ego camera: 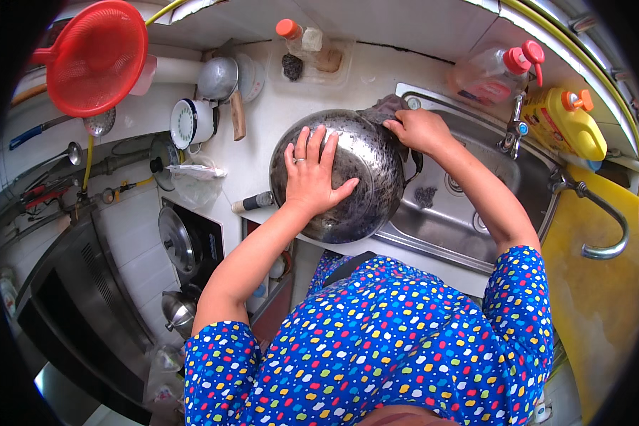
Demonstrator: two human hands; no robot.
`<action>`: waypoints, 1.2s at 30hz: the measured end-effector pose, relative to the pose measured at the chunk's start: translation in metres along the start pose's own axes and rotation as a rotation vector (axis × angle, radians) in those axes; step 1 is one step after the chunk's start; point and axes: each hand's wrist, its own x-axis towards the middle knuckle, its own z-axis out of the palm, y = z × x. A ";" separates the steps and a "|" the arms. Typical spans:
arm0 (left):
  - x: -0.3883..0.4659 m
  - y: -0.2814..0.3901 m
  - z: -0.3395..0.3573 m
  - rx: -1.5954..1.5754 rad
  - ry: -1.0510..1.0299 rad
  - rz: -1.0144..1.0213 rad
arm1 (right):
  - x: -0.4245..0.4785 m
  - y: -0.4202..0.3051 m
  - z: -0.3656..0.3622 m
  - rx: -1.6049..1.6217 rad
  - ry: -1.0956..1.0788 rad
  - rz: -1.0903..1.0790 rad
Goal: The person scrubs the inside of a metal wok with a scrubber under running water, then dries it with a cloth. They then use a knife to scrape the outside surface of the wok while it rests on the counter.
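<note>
A large metal wok (370, 175) lies upside down on the white counter, its right side reaching the sink's edge; its underside is stained dark in patches. My left hand (316, 173) rests on the wok's bottom with fingers spread, a ring on one finger. At the wok's upper right rim, my right hand (418, 129) grips a dark greyish cloth (386, 108) pressed against the metal. A black loop handle (417, 166) sticks out on the wok's right side, just below my right forearm's line. A dark scouring pad (425, 197) lies in the steel sink (490, 154).
Behind the sink stand a clear pump bottle (484, 80) and a yellow detergent bottle (570, 122). A curved faucet (612, 207) is at right. On the left are an enamel mug (183, 123), a hanging red strainer (97, 58) and a lidded pot (177, 239). A clear tray (346, 64) sits behind the wok.
</note>
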 end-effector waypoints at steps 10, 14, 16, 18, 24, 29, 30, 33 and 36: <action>-0.001 0.000 -0.004 0.000 -0.035 -0.009 | 0.009 0.000 0.006 0.088 -0.089 0.027; -0.004 0.000 -0.002 -0.009 -0.027 -0.007 | -0.002 -0.015 -0.007 0.103 -0.155 -0.010; -0.002 0.001 -0.004 -0.007 -0.035 -0.007 | 0.001 -0.014 -0.011 0.094 -0.149 -0.003; -0.002 0.001 -0.004 0.000 -0.028 0.000 | 0.016 -0.002 0.002 0.085 -0.112 0.024; -0.005 0.000 -0.003 -0.008 -0.021 -0.002 | -0.006 -0.015 -0.010 0.108 -0.150 -0.007; 0.000 0.000 -0.004 -0.011 -0.017 0.000 | 0.009 -0.018 -0.006 0.120 -0.145 -0.005; -0.002 0.000 -0.004 -0.014 -0.013 0.006 | 0.009 -0.020 -0.004 0.128 -0.106 0.008; -0.003 0.000 -0.005 -0.017 -0.014 0.003 | 0.022 -0.015 0.000 0.104 -0.097 0.005; -0.006 0.000 -0.004 -0.018 -0.017 -0.001 | 0.012 -0.014 0.000 0.086 -0.085 -0.005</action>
